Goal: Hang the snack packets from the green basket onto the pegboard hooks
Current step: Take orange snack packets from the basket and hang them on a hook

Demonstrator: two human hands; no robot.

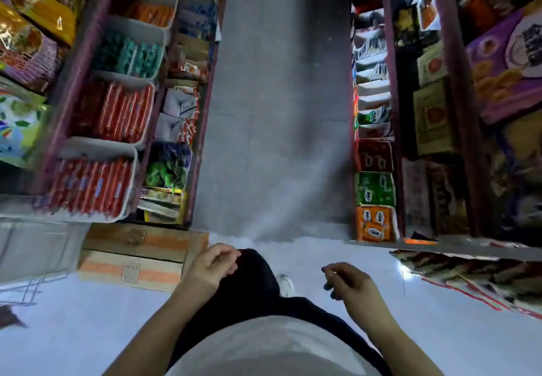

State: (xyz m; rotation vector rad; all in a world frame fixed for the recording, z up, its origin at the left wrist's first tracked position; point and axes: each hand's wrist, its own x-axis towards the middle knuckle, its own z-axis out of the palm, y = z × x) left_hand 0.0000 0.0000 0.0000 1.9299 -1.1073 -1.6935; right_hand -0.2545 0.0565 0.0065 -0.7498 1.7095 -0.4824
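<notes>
Snack packets (117, 112) fill shelves flanking a grey aisle floor (278, 112); both hands (212, 267) (347, 280) hang loosely curled, holding nothing.

Looking steeply down from head height along a shop aisle, wide-angle and blurred; facing the grey floor (278, 112) between shelves (96, 106) at both sides, own body and forearms filling the near bottom edge.

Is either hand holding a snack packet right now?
No, the left hand and right hand both hang loosely curled over the floor with nothing in them.
</notes>
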